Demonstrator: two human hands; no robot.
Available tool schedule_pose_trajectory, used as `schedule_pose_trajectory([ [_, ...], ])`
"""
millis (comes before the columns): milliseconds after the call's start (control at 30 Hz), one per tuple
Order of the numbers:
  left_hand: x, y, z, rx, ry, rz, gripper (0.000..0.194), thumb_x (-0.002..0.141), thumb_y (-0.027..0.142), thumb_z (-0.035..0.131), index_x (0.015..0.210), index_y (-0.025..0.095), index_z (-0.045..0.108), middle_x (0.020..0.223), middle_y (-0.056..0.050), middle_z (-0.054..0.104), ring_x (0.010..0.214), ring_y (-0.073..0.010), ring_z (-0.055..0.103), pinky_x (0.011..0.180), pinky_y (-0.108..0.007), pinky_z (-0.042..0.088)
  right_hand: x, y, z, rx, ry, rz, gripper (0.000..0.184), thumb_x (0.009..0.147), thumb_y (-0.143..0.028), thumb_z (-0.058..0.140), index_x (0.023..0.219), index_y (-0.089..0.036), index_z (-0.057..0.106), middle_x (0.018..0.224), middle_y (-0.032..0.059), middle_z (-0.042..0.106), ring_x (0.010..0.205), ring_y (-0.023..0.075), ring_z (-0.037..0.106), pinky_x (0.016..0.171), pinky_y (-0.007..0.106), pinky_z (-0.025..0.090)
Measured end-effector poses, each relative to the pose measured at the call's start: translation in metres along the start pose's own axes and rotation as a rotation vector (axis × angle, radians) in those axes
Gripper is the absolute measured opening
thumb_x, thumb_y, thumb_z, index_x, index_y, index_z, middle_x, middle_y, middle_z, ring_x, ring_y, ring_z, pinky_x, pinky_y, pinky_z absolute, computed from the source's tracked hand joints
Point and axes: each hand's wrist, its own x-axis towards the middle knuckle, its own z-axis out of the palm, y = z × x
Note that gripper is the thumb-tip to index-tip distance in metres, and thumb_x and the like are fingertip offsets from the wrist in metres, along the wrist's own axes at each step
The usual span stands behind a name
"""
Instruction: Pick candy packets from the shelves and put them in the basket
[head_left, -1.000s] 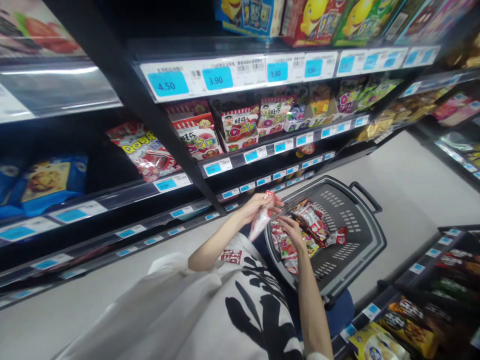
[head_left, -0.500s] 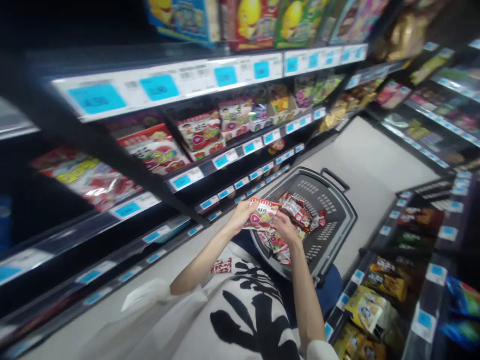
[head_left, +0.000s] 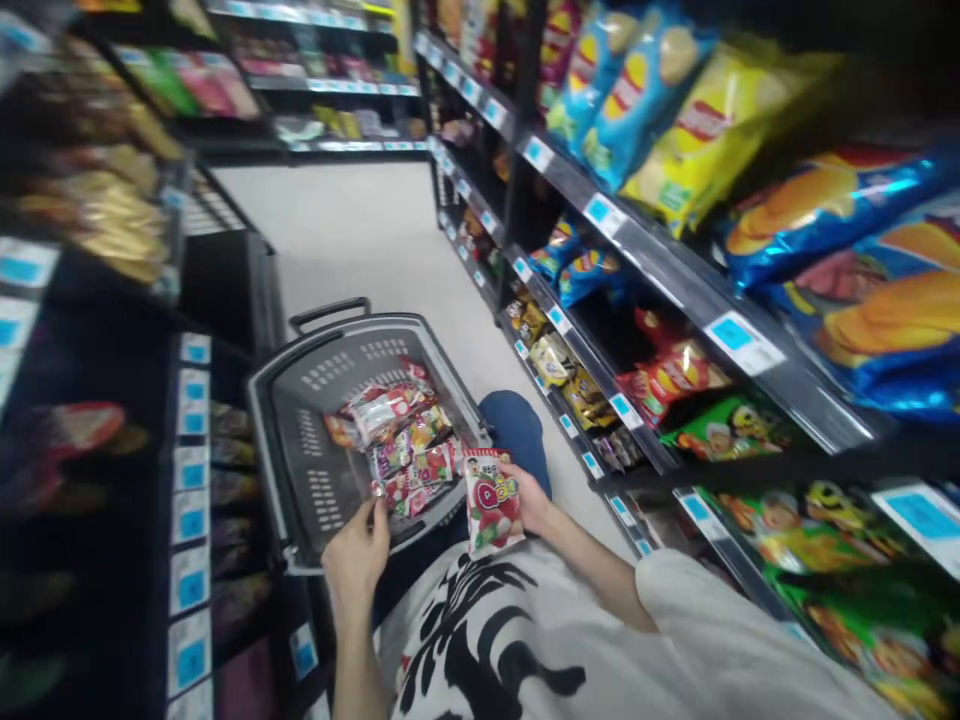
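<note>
My right hand is closed on the right edge of a red-and-white gummy candy bag, held upright against my shirt, just right of a grey basket. My left hand reaches over the basket's near rim. Its thumb and forefinger are pinched at the left edge of another small candy bag lying in the basket. Several more shiny candy packets are heaped around it, red, white and yellow. The basket seems to rest by my knees, its handle folded at the far end.
Shelves rise close on both sides. Chip bags and green snack packs fill the right shelves. Along the left runs a blurred shelf with price tags. Pale floor extends beyond the basket to more shelving.
My view has swung right, away from the candy shelf. Both hands were on the bag over the basket; now my right hand alone holds it near my body, and my left is at the packets.
</note>
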Motion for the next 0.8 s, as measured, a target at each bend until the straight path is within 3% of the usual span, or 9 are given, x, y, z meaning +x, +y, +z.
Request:
schedule_pose_trajectory([
  [133,0.013,0.000,-0.014,0.151,-0.136,-0.011,0.061,0.098,0.058,0.030,0.131,0.023,0.068,0.106,-0.023,0.074,0.100,-0.0431,0.069,0.079,-0.044,0.048,-0.043,-0.002,-0.025,0.085,0.136,-0.106,0.027,0.080,-0.043,0.067,0.085,-0.017,0.068,0.090,0.0107,0.078,0.100,0.0287,0.074,0.091,0.041,0.060],
  [300,0.031,-0.011,-0.018,0.295,-0.244,0.029,0.071,0.096,0.064,0.022,0.136,0.025,0.066,0.106,-0.025,0.073,0.105,-0.0449,0.068,0.083,-0.048,0.048,-0.079,0.014,-0.033,0.127,0.206,-0.270,0.036,0.086,-0.052,0.066,0.097,-0.018,0.068,0.101,0.0112,0.077,0.109,0.0291,0.071,0.097,0.045,0.058],
  [533,0.032,-0.018,-0.018,0.278,-0.233,0.064,0.074,0.094,0.065,0.027,0.134,0.019,0.068,0.106,-0.028,0.072,0.104,-0.0470,0.067,0.081,-0.051,0.050,-0.112,0.042,-0.041,0.300,0.406,-0.527,0.032,0.090,-0.049,0.067,0.107,-0.022,0.069,0.116,0.0059,0.075,0.120,0.0251,0.066,0.107,0.042,0.052],
  [633,0.033,-0.019,-0.018,0.264,-0.225,0.055,0.073,0.094,0.064,0.028,0.135,0.019,0.068,0.109,-0.029,0.071,0.105,-0.0480,0.067,0.082,-0.053,0.050,-0.138,0.047,-0.066,0.302,0.516,-0.682,0.028,0.091,-0.044,0.064,0.108,-0.022,0.070,0.123,0.0057,0.073,0.126,0.0249,0.063,0.110,0.043,0.051],
  [800,0.029,-0.017,-0.024,0.258,-0.238,0.056,0.073,0.093,0.063,0.027,0.135,0.018,0.067,0.114,-0.029,0.070,0.111,-0.0485,0.065,0.086,-0.053,0.050,-0.187,0.064,-0.138,0.445,0.829,-0.854,0.027,0.095,-0.036,0.054,0.109,-0.020,0.070,0.121,0.0078,0.074,0.119,0.0238,0.067,0.107,0.045,0.053],
])
